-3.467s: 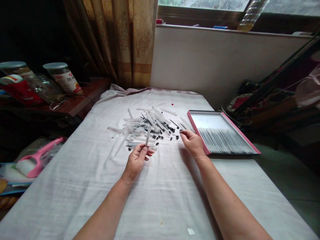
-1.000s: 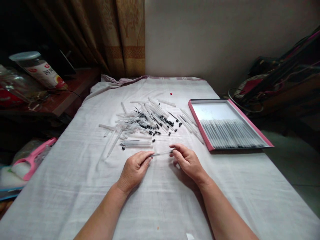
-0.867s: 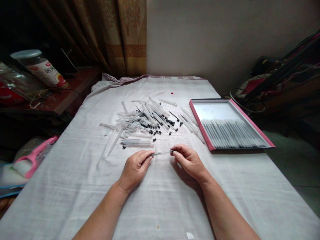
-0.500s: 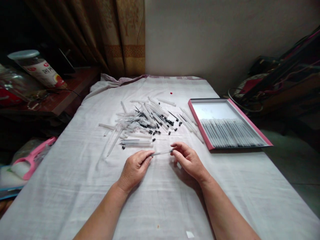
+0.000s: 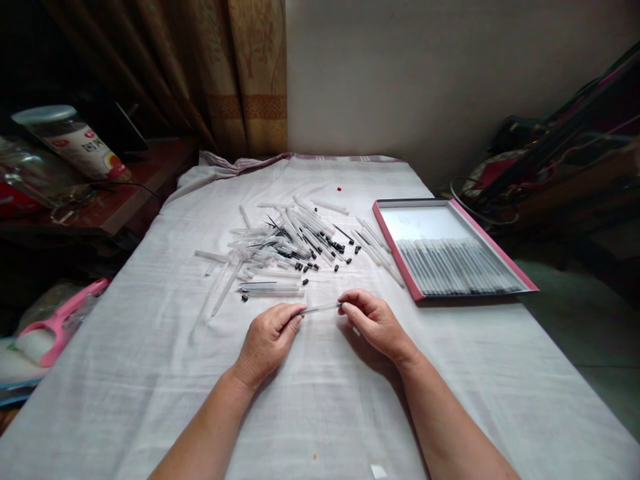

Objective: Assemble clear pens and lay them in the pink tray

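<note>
A slim clear pen [image 5: 321, 307] with a dark right end spans the gap between my hands, nearly level above the cloth. My left hand [image 5: 270, 339] pinches its left end with thumb and fingers. At the other end, the thumb and fingertips of my right hand [image 5: 376, 325] are closed on the dark tip, which they partly cover. Just beyond lies a loose pile of translucent pen barrels [image 5: 273, 288], dark refills [image 5: 275, 225] and small black plugs [image 5: 305, 282].
An open pink-edged box [image 5: 395, 252] at right holds a row of pens [image 5: 450, 267]. A red piece [image 5: 339, 189] lies behind the pile and a white scrap [image 5: 379, 472] near the front. Left of the white-clothed table [image 5: 165, 347] are pink-handled scissors [image 5: 63, 320] and a jar [image 5: 83, 147].
My right fingers have closed in more tightly on the pen's dark end. The view has shifted slightly; the pile and box look unchanged.
</note>
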Action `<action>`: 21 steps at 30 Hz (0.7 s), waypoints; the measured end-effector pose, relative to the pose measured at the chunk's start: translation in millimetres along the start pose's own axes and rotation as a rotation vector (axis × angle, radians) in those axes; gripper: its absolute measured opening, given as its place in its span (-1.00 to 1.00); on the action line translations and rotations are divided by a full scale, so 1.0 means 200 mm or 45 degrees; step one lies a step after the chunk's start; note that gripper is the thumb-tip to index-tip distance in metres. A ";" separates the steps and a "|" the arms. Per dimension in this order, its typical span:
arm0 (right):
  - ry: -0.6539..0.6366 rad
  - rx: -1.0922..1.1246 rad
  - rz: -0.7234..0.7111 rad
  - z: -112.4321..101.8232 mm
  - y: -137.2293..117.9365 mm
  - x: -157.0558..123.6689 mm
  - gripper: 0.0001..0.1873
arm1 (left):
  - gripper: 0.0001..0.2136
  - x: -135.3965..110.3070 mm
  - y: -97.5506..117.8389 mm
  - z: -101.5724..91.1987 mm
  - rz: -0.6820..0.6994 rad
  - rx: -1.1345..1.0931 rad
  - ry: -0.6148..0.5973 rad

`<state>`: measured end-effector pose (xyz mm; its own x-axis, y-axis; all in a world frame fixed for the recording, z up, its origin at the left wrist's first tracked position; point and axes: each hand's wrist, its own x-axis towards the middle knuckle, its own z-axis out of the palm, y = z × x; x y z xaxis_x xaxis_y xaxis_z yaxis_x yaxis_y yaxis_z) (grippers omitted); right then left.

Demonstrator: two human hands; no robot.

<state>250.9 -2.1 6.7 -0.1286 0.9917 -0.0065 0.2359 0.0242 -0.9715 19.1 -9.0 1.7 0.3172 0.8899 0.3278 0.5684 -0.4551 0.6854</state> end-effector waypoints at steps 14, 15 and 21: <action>0.002 -0.122 -0.031 0.00 0.01 0.00 -0.81 | -0.77 0.00 0.00 0.00 -0.011 -0.010 -0.002; 0.010 -0.139 -0.032 0.00 0.01 0.00 -0.80 | -0.77 0.00 0.00 0.00 -0.007 -0.011 -0.004; 0.022 -0.169 -0.045 0.01 0.01 0.00 -0.72 | -0.78 0.00 0.00 0.00 0.011 -0.011 -0.006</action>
<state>250.2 -2.0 3.5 -0.1226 0.9919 0.0326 0.3566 0.0747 -0.9313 18.8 -8.9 1.4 0.3253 0.8859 0.3308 0.5588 -0.4623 0.6885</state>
